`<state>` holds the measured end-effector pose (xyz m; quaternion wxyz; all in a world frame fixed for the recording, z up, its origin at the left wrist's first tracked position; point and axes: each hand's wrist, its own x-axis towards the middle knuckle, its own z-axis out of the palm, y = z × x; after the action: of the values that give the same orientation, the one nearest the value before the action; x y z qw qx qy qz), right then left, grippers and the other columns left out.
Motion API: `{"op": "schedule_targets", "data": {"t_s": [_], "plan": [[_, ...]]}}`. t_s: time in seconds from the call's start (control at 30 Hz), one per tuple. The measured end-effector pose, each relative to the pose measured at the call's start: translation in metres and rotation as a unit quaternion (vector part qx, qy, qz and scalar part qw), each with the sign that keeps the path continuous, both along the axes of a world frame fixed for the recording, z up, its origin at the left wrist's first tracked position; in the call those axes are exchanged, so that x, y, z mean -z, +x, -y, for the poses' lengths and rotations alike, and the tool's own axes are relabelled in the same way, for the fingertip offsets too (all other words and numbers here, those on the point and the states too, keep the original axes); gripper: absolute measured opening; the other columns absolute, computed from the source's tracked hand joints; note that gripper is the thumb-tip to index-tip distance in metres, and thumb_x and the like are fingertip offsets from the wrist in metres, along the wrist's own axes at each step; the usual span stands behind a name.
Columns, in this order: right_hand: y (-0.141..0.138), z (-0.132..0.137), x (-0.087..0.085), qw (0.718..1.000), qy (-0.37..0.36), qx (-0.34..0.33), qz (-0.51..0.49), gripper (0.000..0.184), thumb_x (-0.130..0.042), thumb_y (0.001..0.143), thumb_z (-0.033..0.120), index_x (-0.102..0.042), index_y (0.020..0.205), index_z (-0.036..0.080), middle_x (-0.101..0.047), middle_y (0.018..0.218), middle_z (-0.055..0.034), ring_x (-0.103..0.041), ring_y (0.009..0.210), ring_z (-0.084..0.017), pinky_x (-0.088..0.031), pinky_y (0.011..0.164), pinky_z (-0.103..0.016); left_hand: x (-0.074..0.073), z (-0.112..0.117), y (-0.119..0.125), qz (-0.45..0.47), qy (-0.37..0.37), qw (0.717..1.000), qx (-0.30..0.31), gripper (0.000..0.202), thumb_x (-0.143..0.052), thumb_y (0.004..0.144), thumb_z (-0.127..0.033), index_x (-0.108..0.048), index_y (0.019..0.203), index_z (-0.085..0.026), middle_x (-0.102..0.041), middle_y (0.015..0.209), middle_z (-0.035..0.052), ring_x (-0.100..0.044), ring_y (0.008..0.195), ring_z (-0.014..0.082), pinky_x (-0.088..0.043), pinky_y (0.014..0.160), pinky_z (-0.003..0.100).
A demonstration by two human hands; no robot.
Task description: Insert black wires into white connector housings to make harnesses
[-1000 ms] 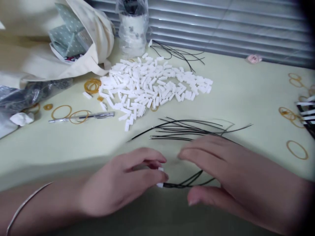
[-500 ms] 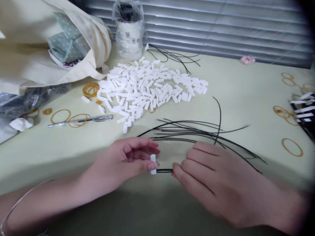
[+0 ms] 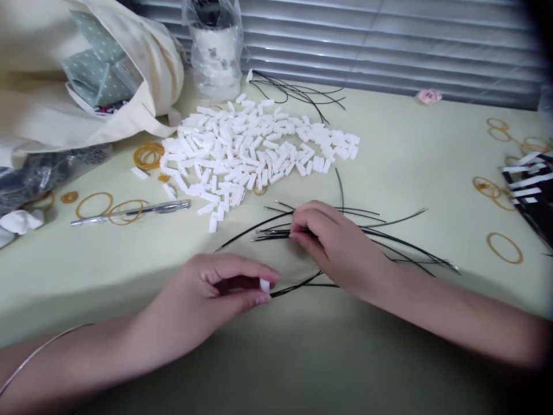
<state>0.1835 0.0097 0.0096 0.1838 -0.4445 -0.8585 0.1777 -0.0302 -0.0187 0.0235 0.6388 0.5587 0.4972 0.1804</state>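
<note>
Between the thumb and fingers of my left hand (image 3: 233, 285) is a small white connector housing (image 3: 265, 285). Black wires (image 3: 298, 286) run out of its right side and pass beneath my other hand. My right hand (image 3: 332, 242) is over a loose bundle of black wires (image 3: 401, 233), its thumb and forefinger closed around a few of them. The metal-tipped ends (image 3: 259, 235) of these wires stick out to the left of the fingertips. Behind both hands lies a large heap of white connector housings (image 3: 259, 144).
A pen (image 3: 129, 213) and rubber bands (image 3: 94, 205) lie at left, below a cloth bag (image 3: 151, 109). Behind the heap are a plastic-wrapped cup (image 3: 216, 57) and a wired connector (image 3: 294, 89). More rubber bands (image 3: 504, 248) and a black bundle with white pieces (image 3: 531, 190) are at right.
My right hand has let go of the wires near the held housing and moved up and back to the loose wires. My left hand keeps the housing, which has turned.
</note>
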Motion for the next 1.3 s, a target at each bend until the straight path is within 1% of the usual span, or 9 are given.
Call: {"op": "schedule_targets", "data": {"t_s": [0.13,0.23,0.43,0.53,0.63,0.7,0.87,1.2,1.3], "plan": [[-0.002,0.003,-0.001,1.000,-0.005,-0.003,-0.006,0.005,-0.050,0.087,0.013,-0.054,0.087,0.011,-0.058,0.092,-0.0077,-0.051,0.084,-0.016,-0.044,0.072,-0.030,-0.002,-0.004,0.002,0.011,-0.027,0.999,-0.034,0.021,-0.069,0.073,-0.018,-0.072,0.093,-0.020,-0.073,0.088,0.0024,-0.067,0.080,0.0135,-0.054,0.070,0.018],[-0.005,-0.002,0.003,1.000,-0.012,-0.027,-0.001,0.008,-0.052,0.086,0.013,-0.058,0.081,0.012,-0.058,0.090,-0.0073,-0.051,0.085,-0.018,-0.041,0.077,-0.033,-0.004,-0.005,0.003,0.031,-0.044,0.997,-0.060,0.023,-0.070,0.071,-0.014,-0.071,0.094,-0.019,-0.073,0.087,0.0028,-0.067,0.079,0.0135,-0.054,0.071,0.019],[-0.001,0.002,-0.001,0.996,0.013,0.001,-0.084,0.010,-0.044,0.090,0.012,-0.053,0.085,0.012,-0.058,0.089,-0.0049,-0.051,0.082,-0.012,-0.041,0.070,-0.023,-0.003,-0.004,0.002,0.008,-0.060,0.996,-0.060,0.028,-0.068,0.074,-0.016,-0.069,0.102,-0.020,-0.073,0.095,0.0051,-0.067,0.085,0.0146,-0.052,0.073,0.018],[0.005,0.014,-0.011,0.991,-0.042,-0.016,-0.122,0.008,-0.046,0.088,0.013,-0.053,0.092,0.014,-0.058,0.082,-0.0005,-0.051,0.070,-0.008,-0.039,0.062,-0.020,-0.001,-0.004,0.000,0.028,-0.046,0.997,-0.063,0.023,-0.069,0.076,-0.018,-0.069,0.098,-0.021,-0.072,0.094,0.0028,-0.065,0.084,0.0135,-0.051,0.073,0.019],[0.008,0.024,-0.018,0.988,-0.085,-0.068,-0.107,0.014,-0.047,0.087,0.012,-0.056,0.097,0.017,-0.058,0.080,0.0020,-0.051,0.069,-0.007,-0.038,0.062,-0.020,0.000,-0.005,-0.001,0.067,-0.056,0.993,-0.079,0.019,-0.070,0.075,-0.014,-0.069,0.092,-0.020,-0.071,0.087,-0.0003,-0.064,0.080,0.0099,-0.049,0.072,0.016],[0.007,0.027,-0.019,0.989,-0.082,-0.079,-0.095,0.013,-0.048,0.086,0.012,-0.059,0.092,0.018,-0.060,0.079,0.0022,-0.052,0.071,-0.007,-0.037,0.065,-0.020,0.001,-0.007,-0.002,0.094,-0.079,0.988,-0.096,0.021,-0.070,0.075,-0.012,-0.068,0.094,-0.020,-0.071,0.085,-0.0019,-0.063,0.078,0.0079,-0.049,0.072,0.014],[0.002,0.027,-0.016,0.993,-0.088,-0.033,-0.078,0.012,-0.051,0.082,0.013,-0.062,0.078,0.016,-0.058,0.070,0.0031,-0.050,0.063,-0.006,-0.035,0.059,-0.020,0.003,-0.010,-0.003,0.141,-0.105,0.980,-0.095,0.024,-0.072,0.074,-0.012,-0.068,0.095,-0.023,-0.071,0.087,-0.0038,-0.063,0.081,0.0064,-0.048,0.073,0.012],[-0.004,0.027,-0.014,0.990,-0.125,-0.010,-0.069,0.014,-0.051,0.082,0.015,-0.059,0.071,0.016,-0.057,0.065,0.0031,-0.048,0.059,-0.006,-0.033,0.055,-0.021,0.007,-0.011,-0.004,0.128,-0.089,0.986,-0.066,0.018,-0.069,0.078,-0.015,-0.068,0.092,-0.026,-0.070,0.085,-0.0060,-0.062,0.080,0.0050,-0.048,0.073,0.009],[-0.005,0.028,-0.015,0.991,-0.113,-0.006,-0.065,0.015,-0.051,0.081,0.014,-0.060,0.069,0.016,-0.057,0.063,0.0030,-0.047,0.057,-0.006,-0.032,0.053,-0.021,0.007,-0.012,-0.003,0.128,-0.094,0.985,-0.062,0.018,-0.070,0.077,-0.015,-0.068,0.091,-0.025,-0.070,0.085,-0.0058,-0.063,0.080,0.0056,-0.049,0.074,0.010]]}}
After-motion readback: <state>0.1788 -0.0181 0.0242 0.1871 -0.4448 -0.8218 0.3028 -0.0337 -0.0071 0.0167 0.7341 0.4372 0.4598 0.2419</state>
